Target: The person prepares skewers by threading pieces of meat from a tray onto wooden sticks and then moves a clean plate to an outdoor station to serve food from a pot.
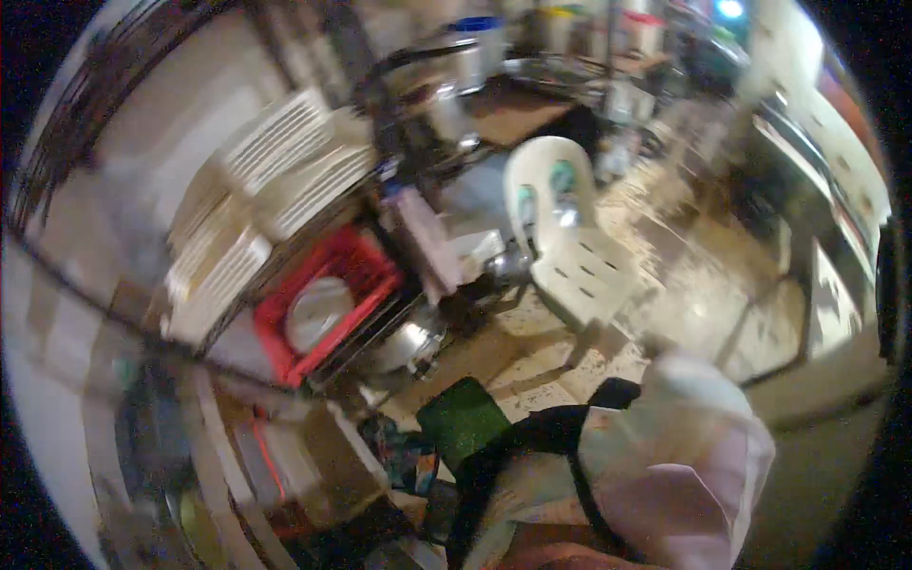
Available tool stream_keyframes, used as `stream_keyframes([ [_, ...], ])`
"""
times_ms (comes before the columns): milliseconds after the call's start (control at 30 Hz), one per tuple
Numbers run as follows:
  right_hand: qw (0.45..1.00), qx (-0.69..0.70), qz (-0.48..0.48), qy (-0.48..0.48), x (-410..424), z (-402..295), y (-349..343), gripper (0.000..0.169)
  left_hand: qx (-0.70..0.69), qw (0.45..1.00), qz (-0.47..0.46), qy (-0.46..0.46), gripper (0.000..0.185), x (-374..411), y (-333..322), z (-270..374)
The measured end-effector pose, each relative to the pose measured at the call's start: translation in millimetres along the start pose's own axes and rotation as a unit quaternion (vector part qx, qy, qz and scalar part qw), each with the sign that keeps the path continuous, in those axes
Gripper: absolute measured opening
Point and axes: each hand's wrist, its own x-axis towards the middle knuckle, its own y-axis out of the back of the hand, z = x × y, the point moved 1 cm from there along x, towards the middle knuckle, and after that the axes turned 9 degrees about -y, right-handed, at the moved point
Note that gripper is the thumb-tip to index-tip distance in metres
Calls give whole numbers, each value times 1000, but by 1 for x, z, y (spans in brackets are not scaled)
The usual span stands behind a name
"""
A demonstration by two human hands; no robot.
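Observation:
Neither of my hands can be made out in the head view. At the lower right, a pale, light-coloured cloth or garment [677, 442] bulges up close to the camera, with dark straps or edges beside it. A dark green flat object [463, 420] lies just left of it. Farther off, near the middle, stands a cream plastic chair [588, 274] with slots in its seat and openings in its back. Left of the chair a red plastic crate [385, 274] holds a round pale item [318, 310]. Motion blur hides finer detail.
Egg-tray-like ribbed pale stacks [285, 157] stand on a shelf at the upper left. An open cardboard box [335, 456] is at the lower left. Buckets, one with a blue lid [474, 25], line the back. A dark-fronted counter [762, 185] runs along the right.

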Motion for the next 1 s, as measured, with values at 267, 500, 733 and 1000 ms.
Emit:
stream_keyframes([
  [267, 977, 107, -173, 61, 53, 95, 12, 16, -274, 902, -334, 6, 47, -178, -200, 249],
  [500, 823, 506, -258, 12, 91, 176, 72, 67, -484, 712, -493, -124, 50, -308, -343, 544],
  [733, 476, 787, -344, 188, 140, 250, 197, 66, -322, 461, -735, -379, 47, -369, -385, 782],
  [1000, 391, 860, -291, 149, 309, 288, 265, 38, -391, 647, -595, -274, 46, -402, -527, 977],
])
